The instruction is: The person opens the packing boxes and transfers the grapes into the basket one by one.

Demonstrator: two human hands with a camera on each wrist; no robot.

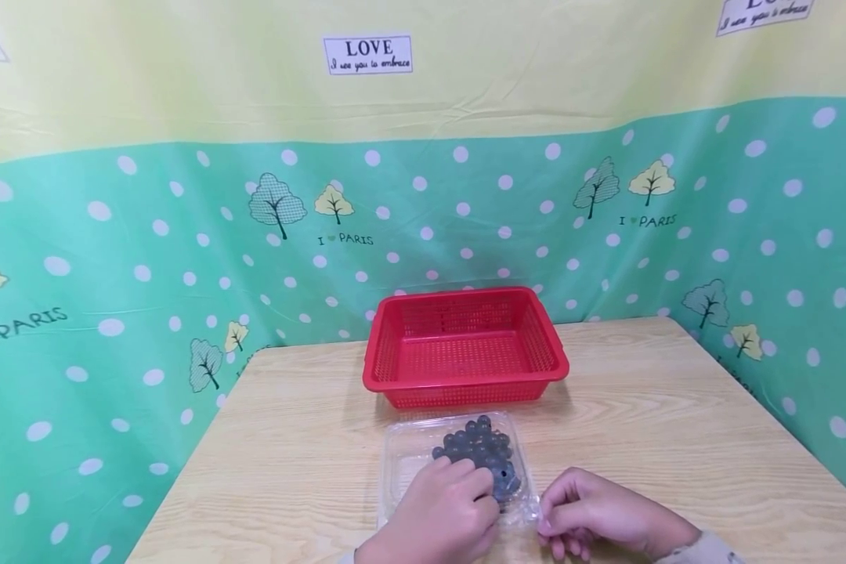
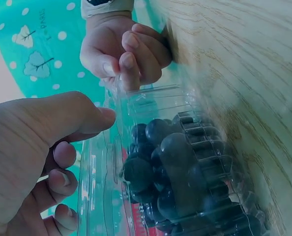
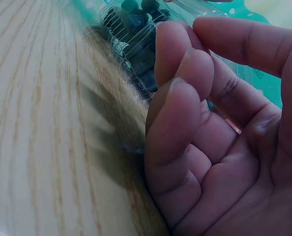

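Grapes [image 1: 478,450] below loosely curled left grip [image 1: 442,507], beside right grip [image 1: 595,507] pinching container edge [image 1: 532,501]

The head view is bright and evenly lit, with glints on the box [image 1: 403,468]. Both wrist views are dimmer and blue-green; the left whitens toward ten o'clock, while in the right soft shadows streak the tabletop [image 3: 38,123] around nine.

Under the red basket [image 1: 465,385], a pale wood-grain table [image 1: 289,439]. Behind the basket, a curtain [image 1: 439,172], yellow above, green with pale dots below. Up left of the basket, 2 printed trees [image 1: 275,200] (1 grey-green, 1 yellow); up right, 2 more. High above the basket, slightly left, a "LOVE" label [image 1: 368,55].
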